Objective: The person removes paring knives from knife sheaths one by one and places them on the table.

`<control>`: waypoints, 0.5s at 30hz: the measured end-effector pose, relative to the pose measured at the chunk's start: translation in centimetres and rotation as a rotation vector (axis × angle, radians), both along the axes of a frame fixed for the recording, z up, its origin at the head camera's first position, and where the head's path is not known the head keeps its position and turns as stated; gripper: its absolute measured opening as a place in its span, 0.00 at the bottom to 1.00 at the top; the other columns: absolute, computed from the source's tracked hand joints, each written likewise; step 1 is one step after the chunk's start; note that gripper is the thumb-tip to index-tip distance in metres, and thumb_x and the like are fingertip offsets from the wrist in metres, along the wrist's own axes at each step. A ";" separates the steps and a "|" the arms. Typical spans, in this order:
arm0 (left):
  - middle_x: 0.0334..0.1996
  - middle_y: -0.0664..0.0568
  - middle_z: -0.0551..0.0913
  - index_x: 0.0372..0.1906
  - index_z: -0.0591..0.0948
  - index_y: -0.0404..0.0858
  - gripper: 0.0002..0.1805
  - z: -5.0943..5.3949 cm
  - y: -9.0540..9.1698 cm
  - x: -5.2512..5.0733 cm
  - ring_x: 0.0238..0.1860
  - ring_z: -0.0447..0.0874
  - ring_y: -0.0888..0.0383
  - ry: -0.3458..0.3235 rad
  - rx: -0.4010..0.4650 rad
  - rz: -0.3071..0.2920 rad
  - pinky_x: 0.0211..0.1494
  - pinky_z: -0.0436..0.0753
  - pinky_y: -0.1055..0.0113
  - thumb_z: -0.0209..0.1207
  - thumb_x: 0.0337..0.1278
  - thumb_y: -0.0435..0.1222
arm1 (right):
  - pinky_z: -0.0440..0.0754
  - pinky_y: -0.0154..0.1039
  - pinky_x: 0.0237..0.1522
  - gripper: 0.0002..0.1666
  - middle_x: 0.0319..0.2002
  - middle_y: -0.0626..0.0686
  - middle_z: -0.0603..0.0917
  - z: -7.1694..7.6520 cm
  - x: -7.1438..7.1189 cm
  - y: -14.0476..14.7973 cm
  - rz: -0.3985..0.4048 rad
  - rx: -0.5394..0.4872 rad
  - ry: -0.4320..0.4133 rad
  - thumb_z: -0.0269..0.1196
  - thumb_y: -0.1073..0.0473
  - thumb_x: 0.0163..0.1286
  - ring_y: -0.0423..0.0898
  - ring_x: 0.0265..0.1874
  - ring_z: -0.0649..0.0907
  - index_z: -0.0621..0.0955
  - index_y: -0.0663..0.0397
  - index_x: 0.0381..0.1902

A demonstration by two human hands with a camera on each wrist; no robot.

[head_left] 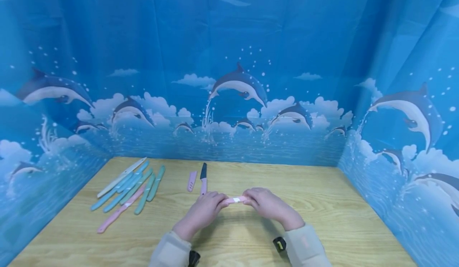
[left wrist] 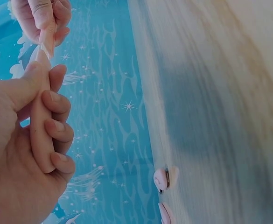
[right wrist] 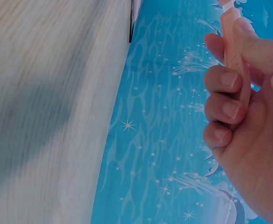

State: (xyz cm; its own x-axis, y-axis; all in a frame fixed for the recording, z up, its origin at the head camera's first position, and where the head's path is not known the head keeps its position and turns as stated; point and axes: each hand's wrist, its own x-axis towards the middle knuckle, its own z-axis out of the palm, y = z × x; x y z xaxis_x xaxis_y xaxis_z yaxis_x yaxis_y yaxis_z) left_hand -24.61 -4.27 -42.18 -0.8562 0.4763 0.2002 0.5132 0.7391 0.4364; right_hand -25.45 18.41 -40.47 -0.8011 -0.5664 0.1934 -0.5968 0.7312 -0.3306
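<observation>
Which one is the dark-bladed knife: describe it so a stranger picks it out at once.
On the wood-grain table, look just beyond the left hand. A lilac-handled knife lies there, right of a flat lilac sheath in the head view. Unlike that sheath and the pastel pieces grouped farther left, it shows a dark blade.

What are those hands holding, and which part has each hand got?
A slim, pink, plastic-looking rod with a white band. The left hand grips one end, the right hand grips the other, with the band between them.
</observation>
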 end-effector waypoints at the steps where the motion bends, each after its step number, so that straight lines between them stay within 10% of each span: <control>1: 0.37 0.59 0.82 0.47 0.81 0.45 0.13 0.0 0.0 0.0 0.43 0.79 0.57 0.002 0.001 -0.001 0.53 0.76 0.55 0.51 0.69 0.45 | 0.82 0.40 0.42 0.09 0.35 0.46 0.84 0.0 0.0 0.0 0.000 0.002 -0.001 0.57 0.55 0.71 0.41 0.36 0.82 0.81 0.52 0.42; 15: 0.38 0.58 0.83 0.47 0.82 0.45 0.14 -0.2 0.0 -0.1 0.43 0.79 0.58 -0.006 0.009 -0.004 0.53 0.77 0.55 0.51 0.69 0.46 | 0.82 0.41 0.43 0.10 0.36 0.46 0.84 -0.1 -0.1 0.3 -0.004 0.010 0.011 0.57 0.54 0.72 0.42 0.37 0.82 0.81 0.51 0.43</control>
State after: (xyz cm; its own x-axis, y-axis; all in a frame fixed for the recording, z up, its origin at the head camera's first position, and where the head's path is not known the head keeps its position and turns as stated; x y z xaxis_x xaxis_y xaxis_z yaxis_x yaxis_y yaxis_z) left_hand -24.73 -4.25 -42.38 -0.8555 0.4777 0.1996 0.5135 0.7331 0.4461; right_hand -25.54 18.75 -40.53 -0.8011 -0.5655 0.1962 -0.5975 0.7366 -0.3170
